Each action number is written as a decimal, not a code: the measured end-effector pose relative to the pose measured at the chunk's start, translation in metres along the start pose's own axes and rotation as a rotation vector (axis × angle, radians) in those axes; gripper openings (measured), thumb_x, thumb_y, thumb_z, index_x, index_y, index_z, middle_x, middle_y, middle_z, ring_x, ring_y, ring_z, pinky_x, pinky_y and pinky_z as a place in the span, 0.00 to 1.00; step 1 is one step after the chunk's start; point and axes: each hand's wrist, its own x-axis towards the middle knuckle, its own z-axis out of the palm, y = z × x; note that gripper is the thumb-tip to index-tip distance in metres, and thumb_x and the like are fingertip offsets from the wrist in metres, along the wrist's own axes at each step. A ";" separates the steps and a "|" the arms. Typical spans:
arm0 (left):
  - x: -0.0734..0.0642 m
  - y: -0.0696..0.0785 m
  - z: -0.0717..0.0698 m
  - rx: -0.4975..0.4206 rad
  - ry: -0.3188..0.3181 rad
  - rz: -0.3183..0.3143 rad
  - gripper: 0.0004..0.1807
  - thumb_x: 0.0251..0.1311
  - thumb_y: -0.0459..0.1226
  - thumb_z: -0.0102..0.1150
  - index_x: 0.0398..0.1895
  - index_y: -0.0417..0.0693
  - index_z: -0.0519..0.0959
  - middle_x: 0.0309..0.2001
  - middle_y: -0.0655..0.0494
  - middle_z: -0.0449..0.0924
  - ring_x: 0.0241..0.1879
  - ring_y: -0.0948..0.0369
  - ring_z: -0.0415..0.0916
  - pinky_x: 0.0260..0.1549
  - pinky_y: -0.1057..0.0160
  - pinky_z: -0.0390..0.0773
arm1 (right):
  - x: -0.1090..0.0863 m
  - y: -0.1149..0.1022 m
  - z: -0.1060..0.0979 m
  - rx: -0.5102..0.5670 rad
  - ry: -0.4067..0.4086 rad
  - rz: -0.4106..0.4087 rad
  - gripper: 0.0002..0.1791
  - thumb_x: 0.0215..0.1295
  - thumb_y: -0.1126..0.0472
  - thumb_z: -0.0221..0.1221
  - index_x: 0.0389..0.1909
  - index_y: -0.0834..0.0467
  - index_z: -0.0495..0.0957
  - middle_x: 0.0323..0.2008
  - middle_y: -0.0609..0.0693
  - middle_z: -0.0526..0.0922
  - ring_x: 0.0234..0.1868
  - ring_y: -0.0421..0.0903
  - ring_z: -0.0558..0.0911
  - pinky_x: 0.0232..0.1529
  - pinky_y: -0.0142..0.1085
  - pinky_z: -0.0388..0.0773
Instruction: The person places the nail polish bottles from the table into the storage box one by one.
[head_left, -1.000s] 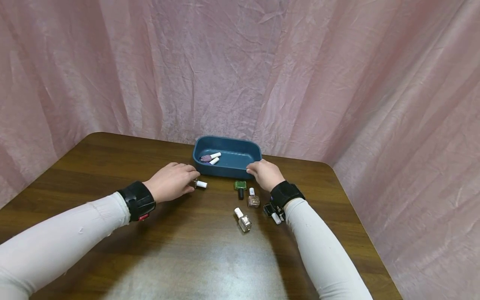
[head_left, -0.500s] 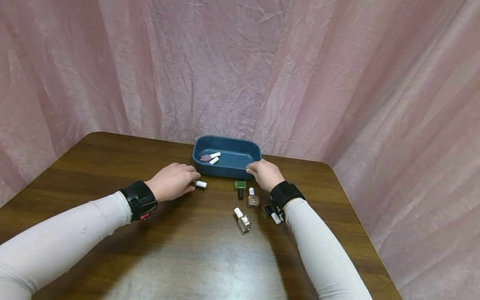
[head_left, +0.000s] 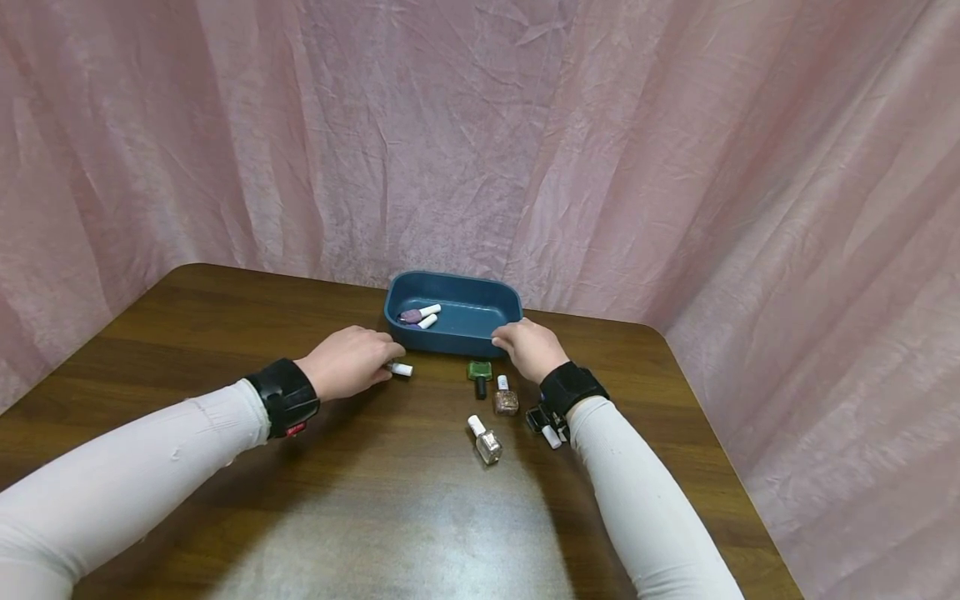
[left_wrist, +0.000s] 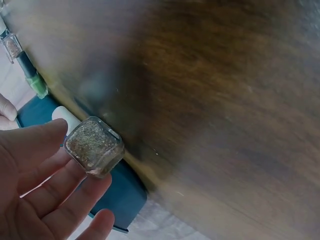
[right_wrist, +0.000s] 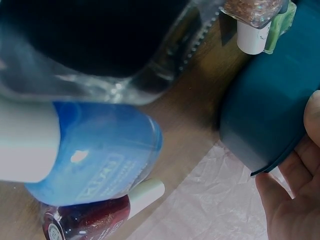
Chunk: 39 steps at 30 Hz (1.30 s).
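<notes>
By the near left corner of the blue box (head_left: 450, 343), the left hand (head_left: 348, 364) pinches a glittery bottle (left_wrist: 94, 145) between thumb and fingers. That bottle is outside the box, at the table (head_left: 247, 308). At the box's near right corner, the right hand (head_left: 528, 348) holds the rim. The bottle's glass looks smooth, so a loose pinch could let it slip. Pulling hard on the rim could tip the box. A low arm swing might knock the blue bottle (right_wrist: 100, 150) near the right wrist.

Glare on the near tabletop (head_left: 390, 525) — soft shadows flanking it — wrist views dimmer.
</notes>
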 end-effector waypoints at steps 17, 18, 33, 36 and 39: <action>0.000 -0.006 0.003 -0.054 -0.011 -0.063 0.10 0.59 0.29 0.81 0.37 0.49 0.88 0.30 0.60 0.81 0.29 0.60 0.79 0.33 0.53 0.83 | 0.000 -0.001 -0.002 -0.008 -0.022 0.012 0.13 0.84 0.58 0.61 0.56 0.59 0.91 0.49 0.54 0.92 0.54 0.55 0.88 0.58 0.51 0.83; 0.000 -0.006 0.003 -0.056 -0.007 -0.063 0.10 0.59 0.29 0.82 0.37 0.49 0.88 0.30 0.60 0.82 0.29 0.60 0.79 0.32 0.53 0.83 | 0.000 -0.001 -0.002 -0.009 -0.022 0.012 0.13 0.84 0.58 0.61 0.56 0.59 0.91 0.49 0.54 0.92 0.54 0.55 0.88 0.58 0.51 0.83; -0.004 -0.001 -0.001 -0.090 -0.013 -0.064 0.12 0.60 0.31 0.82 0.36 0.51 0.85 0.29 0.64 0.80 0.28 0.62 0.76 0.31 0.55 0.80 | 0.001 0.000 -0.002 -0.011 -0.025 0.015 0.14 0.84 0.58 0.61 0.56 0.59 0.90 0.50 0.55 0.92 0.54 0.56 0.88 0.60 0.52 0.82; -0.005 0.000 -0.002 -0.094 -0.013 -0.067 0.11 0.60 0.31 0.82 0.36 0.51 0.85 0.29 0.64 0.80 0.28 0.62 0.75 0.32 0.55 0.80 | 0.000 -0.001 -0.002 -0.014 -0.028 0.018 0.14 0.84 0.57 0.60 0.56 0.58 0.90 0.50 0.54 0.92 0.54 0.55 0.88 0.58 0.51 0.83; -0.006 0.002 -0.005 -0.101 -0.012 -0.065 0.11 0.60 0.31 0.82 0.35 0.51 0.85 0.29 0.64 0.80 0.28 0.62 0.75 0.32 0.55 0.80 | -0.001 -0.001 -0.002 -0.011 -0.029 0.022 0.14 0.84 0.57 0.60 0.57 0.58 0.90 0.50 0.54 0.92 0.55 0.55 0.88 0.59 0.51 0.82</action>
